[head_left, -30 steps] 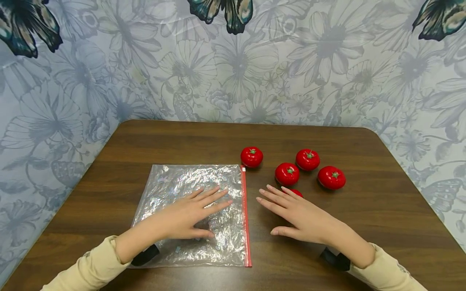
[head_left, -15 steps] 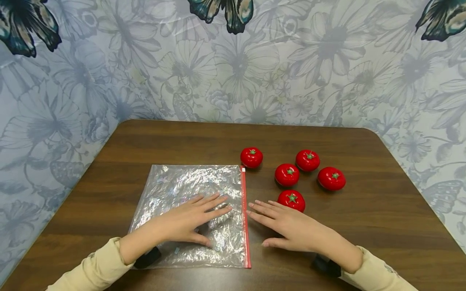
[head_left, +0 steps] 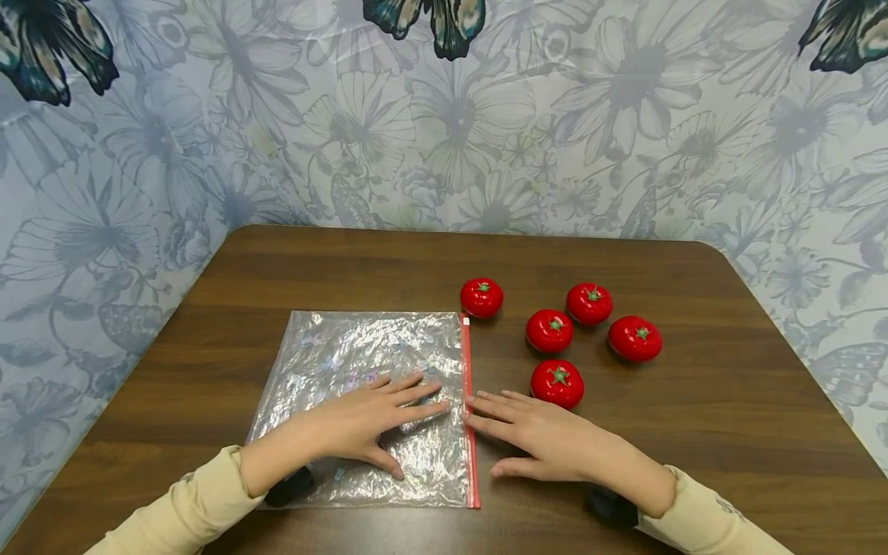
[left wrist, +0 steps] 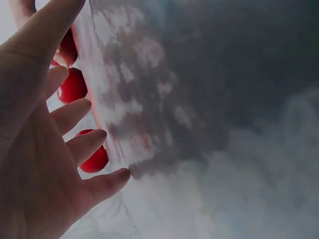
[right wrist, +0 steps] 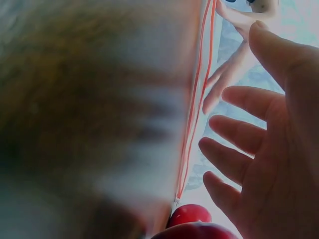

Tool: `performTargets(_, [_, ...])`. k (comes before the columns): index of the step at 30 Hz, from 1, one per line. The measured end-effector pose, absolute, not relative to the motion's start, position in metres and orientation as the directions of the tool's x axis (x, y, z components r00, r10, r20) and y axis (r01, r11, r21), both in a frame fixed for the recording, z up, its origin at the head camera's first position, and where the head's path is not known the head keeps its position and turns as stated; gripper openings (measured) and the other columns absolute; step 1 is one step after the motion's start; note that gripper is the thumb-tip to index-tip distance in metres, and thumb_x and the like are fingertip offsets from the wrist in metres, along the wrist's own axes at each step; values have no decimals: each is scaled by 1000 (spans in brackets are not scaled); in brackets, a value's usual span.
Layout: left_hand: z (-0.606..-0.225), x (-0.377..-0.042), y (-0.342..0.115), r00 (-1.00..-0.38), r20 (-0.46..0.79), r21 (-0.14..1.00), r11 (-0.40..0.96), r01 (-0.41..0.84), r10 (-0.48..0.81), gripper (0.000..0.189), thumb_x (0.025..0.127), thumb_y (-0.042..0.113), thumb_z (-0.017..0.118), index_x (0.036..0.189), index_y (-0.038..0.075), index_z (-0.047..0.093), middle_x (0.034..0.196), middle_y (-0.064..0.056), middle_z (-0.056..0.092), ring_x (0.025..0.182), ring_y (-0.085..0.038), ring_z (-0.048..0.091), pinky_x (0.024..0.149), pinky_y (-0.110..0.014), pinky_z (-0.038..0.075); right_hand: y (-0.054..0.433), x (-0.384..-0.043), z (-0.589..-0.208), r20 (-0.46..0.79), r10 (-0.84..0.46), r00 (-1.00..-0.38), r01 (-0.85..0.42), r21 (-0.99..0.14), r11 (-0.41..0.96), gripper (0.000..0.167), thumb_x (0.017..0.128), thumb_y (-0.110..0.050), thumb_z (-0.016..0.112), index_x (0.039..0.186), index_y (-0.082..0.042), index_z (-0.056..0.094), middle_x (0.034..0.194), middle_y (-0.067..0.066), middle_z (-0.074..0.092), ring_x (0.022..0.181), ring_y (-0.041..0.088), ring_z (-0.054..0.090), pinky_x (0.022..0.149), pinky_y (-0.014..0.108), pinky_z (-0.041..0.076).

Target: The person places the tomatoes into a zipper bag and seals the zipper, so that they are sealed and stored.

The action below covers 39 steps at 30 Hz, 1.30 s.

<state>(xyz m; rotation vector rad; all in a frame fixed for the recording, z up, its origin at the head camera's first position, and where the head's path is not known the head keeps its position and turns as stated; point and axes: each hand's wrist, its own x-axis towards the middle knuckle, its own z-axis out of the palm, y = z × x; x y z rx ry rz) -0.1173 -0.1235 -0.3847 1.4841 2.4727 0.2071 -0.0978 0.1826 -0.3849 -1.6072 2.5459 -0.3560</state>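
Observation:
A clear plastic zip bag [head_left: 375,339] with a red zip strip down its right side lies flat on the brown table. Over its middle my left hand [head_left: 375,420] is spread, fingers straight and pointing right. My right hand [head_left: 544,439] has its fingers straight too, the fingertips overlapping the red strip in the head view. Close behind that hand sits a red tomato [head_left: 558,384] with a green stem. Neither hand grips anything. In the right wrist view the red strip [right wrist: 197,99] runs near the right fingertips.
Several more red tomatoes stand to the right of the bag, among them one at its upper right corner [head_left: 482,297] and one farthest right [head_left: 634,338]. The wooden table [head_left: 694,432] ends at a wall [head_left: 499,139] with flowers and butterflies.
My right hand has moved left and nearer to me, up to the bag's red edge, uncovering the nearest tomato. My left hand has shifted slightly toward me. Bag and tomatoes stay in place.

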Motion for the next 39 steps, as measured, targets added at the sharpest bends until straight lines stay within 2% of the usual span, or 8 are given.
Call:
performTargets(6, [-385, -116, -120, -472, -204, 239, 511, 826, 858, 91, 73, 65, 60, 148, 25, 28, 154, 0, 16, 139, -26, 11, 107, -52, 23, 183, -98, -386, -1, -894, -449, -858, -279, 431, 66, 92, -53, 49, 146, -16, 36, 150, 2, 28, 135, 17, 25, 105, 43, 30])
performTargets(13, [-385, -113, -120, -483, -203, 241, 521, 818, 852, 89, 72, 63, 63, 146, 21, 34, 153, 0, 18, 138, -27, 13, 106, -53, 23, 185, -97, -385, 7, -886, -463, -854, -270, 444, 68, 91, -52, 51, 146, -15, 35, 149, 4, 29, 134, 17, 29, 104, 42, 32])
performTargets(20, [-386, -111, -120, -488, -192, 263, 524, 810, 851, 88, 73, 62, 63, 145, 19, 36, 153, -1, 19, 138, -28, 14, 105, -53, 25, 187, -95, -385, -20, -866, -500, -831, -273, 486, 73, 91, -56, 48, 146, -11, 33, 149, 4, 31, 133, 16, 30, 106, 40, 30])
performTargets(25, [-386, -110, -119, -486, -190, 266, 521, 811, 853, 88, 73, 61, 63, 146, 20, 35, 153, -1, 19, 138, -28, 13, 105, -53, 25, 182, -96, -386, -26, -862, -506, -819, -300, 490, 65, 95, -47, 48, 144, -8, 36, 146, 6, 34, 133, 18, 31, 105, 40, 31])
performTargets(32, [-388, -110, -118, -480, -182, 264, 513, 817, 858, 88, 72, 62, 62, 146, 20, 36, 153, 0, 19, 138, -27, 13, 105, -53, 25, 167, -106, -390, -36, -785, -618, -701, -427, 571, 58, 96, -28, 53, 146, -7, 32, 144, 9, 37, 129, 17, 37, 102, 36, 36])
performTargets(35, [-389, -109, -117, -480, -184, 265, 514, 816, 858, 89, 72, 62, 62, 146, 20, 35, 153, 0, 18, 138, -27, 13, 105, -53, 25, 160, -112, -391, -6, -760, -650, -672, -463, 579, 55, 95, -24, 56, 143, -4, 37, 140, 10, 42, 125, 18, 43, 99, 35, 39])
performTargets(39, [-389, -109, -117, -483, -187, 265, 517, 814, 856, 89, 72, 62, 63, 146, 20, 35, 153, 0, 19, 138, -26, 13, 105, -53, 24, 153, -118, -392, 52, -740, -670, -682, -436, 587, 50, 93, -21, 59, 138, -3, 45, 133, 10, 50, 118, 19, 51, 94, 35, 44])
